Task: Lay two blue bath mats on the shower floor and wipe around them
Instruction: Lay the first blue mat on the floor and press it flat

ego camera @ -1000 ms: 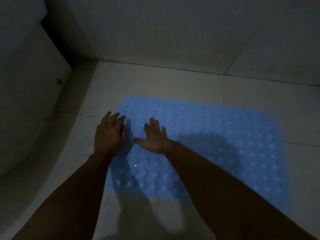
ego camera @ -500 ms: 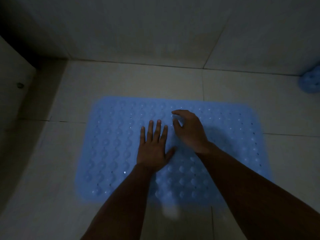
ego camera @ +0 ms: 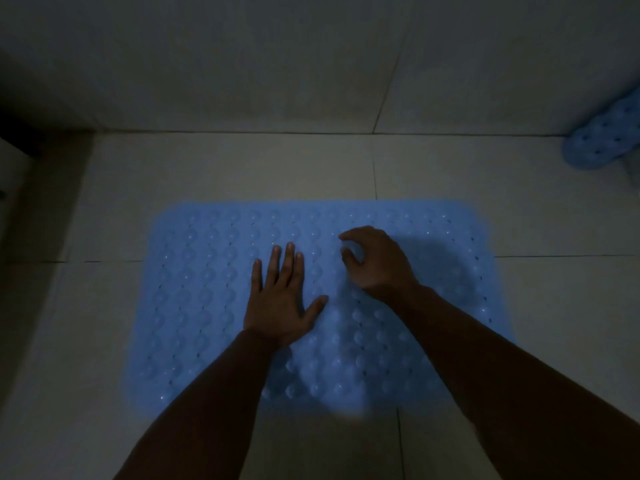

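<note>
From the head camera, one blue bath mat (ego camera: 214,292) lies flat on the tiled shower floor (ego camera: 554,306), filling the middle of the frame. The left hand (ego camera: 282,299) presses on it near centre, palm down, its grip apart with fingers straight. The right hand (ego camera: 375,263) hovers just beside it, to the right, fingers loosely curled and holding nothing; whether its fingertips touch the mat I cannot tell in the dim light. A second blue bath mat (ego camera: 602,143) sits rolled or bunched at the upper right edge of the frame, against the wall (ego camera: 242,64). I judge the task under halfway: the first mat is down and being smoothed, the second is not yet laid, and no cloth for wiping is in view.
</note>
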